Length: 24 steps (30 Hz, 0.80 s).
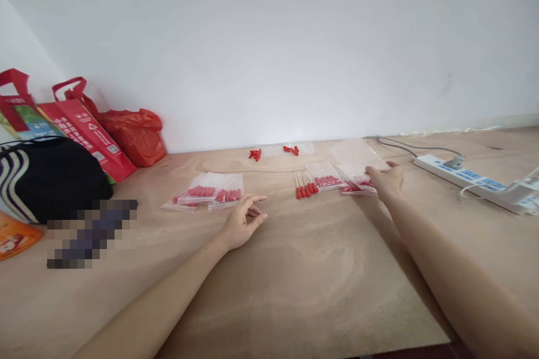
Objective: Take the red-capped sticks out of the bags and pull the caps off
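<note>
My left hand (243, 221) rests on the wooden table (303, 269), palm up, fingers loosely curled and apart, holding nothing. Just beyond it lie clear bags of red-tipped sticks (210, 192). My right hand (385, 179) reaches forward, its fingers touching a clear bag of red-tipped sticks (357, 184). To the left of that bag lie another filled bag (326, 178) and a loose bunch of red-tipped sticks (304, 186). Farther back are small red pieces (255, 153) and empty clear bags (357, 152).
A white power strip (475, 182) with a cable lies at the right. At the left stand red shopping bags (80, 123), a red plastic bag (137, 134), a black striped bag (46, 176) and an orange packet (14, 238). A white wall rises behind.
</note>
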### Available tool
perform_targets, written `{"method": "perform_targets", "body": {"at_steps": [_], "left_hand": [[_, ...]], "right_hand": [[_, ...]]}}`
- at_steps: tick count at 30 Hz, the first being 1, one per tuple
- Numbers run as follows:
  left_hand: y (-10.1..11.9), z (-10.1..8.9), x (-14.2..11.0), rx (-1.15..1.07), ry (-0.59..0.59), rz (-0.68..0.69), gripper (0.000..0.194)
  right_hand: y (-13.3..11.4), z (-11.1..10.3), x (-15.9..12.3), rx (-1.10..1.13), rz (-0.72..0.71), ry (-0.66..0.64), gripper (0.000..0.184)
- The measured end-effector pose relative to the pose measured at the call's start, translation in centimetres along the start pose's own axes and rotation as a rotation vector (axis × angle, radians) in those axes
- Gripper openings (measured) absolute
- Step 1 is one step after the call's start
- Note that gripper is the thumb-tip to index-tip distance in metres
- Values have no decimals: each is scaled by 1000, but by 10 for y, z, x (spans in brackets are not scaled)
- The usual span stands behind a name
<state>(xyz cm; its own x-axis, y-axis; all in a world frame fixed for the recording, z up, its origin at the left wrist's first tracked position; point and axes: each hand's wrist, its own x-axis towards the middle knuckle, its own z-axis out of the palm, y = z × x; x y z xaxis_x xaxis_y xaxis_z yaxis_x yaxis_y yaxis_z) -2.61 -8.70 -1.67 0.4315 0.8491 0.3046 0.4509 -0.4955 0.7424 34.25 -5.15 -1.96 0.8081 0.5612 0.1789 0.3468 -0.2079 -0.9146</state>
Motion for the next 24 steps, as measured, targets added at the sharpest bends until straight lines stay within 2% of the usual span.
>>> {"method": "perform_targets", "body": {"at_steps": [2,5,7,10,12,14,17,19,21,24], "left_hand": [[-1,0,0,17,-6,7,34],[-1,-1,0,47,-17,34,33],[0,-1,0,71,-27,46,32],[2,-2,0,104,-38,38,30],[2,-2,0,118,-46,28,30],[2,-2,0,123,-51,24,30],[0,-2,0,122,-51,31,30],[-1,-2,0,125,-51,33,29],[-2,-2,0,136,-51,32,28],[-1,-2,0,160,-47,28,27]], "right_hand": [[11,-8,11,-167,33,93,59],[18,-14,15,-330,56,79,56],[17,-14,12,-451,23,79,56],[9,-11,3,-576,-107,183,57],[3,-7,-5,-579,-265,209,50],[-4,-3,-13,-533,-519,74,37],[-10,3,-27,-498,-954,-323,24],[-12,8,-35,-524,-1142,-469,23],[-12,12,-40,-573,-1220,-473,23],[-12,19,-45,-665,-1241,-410,15]]}}
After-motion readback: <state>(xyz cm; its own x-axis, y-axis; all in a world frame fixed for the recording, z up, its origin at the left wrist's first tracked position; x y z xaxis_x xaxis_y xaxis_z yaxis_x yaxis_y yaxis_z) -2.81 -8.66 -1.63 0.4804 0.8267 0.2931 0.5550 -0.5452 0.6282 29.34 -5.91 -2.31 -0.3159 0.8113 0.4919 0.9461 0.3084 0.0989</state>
